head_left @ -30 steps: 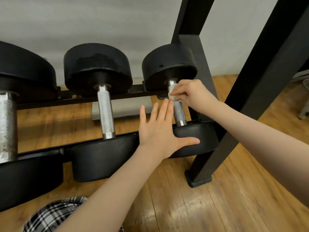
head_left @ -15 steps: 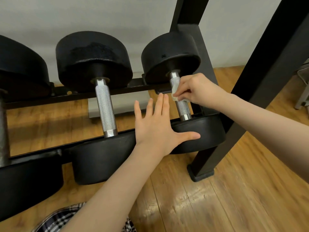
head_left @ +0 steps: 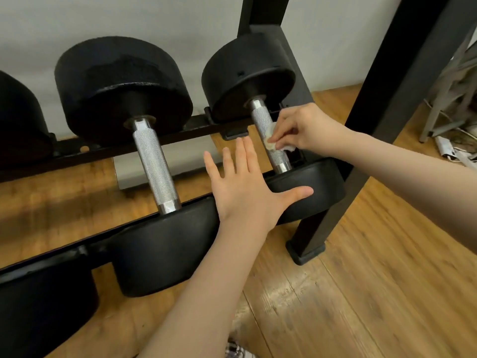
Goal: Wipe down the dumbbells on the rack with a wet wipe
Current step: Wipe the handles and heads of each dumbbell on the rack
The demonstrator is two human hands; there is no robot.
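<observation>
Nearest us, our left hand point(head_left: 247, 192) lies flat, fingers spread, on the near head of the rightmost dumbbell point(head_left: 304, 187). Beyond it at one o'clock, our right hand point(head_left: 307, 127) pinches the wet wipe point(head_left: 271, 140) against the handle point(head_left: 263, 120). We judge handle-wiping is underway; next, sweep the wipe along the handle's remaining length.

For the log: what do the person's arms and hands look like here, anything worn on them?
Both forearms are bare as far as the view reaches; no sleeves show. The left hand and right hand have no gloves, and no rings, watch or bracelet are visible. Nails look short and unpainted.
</observation>
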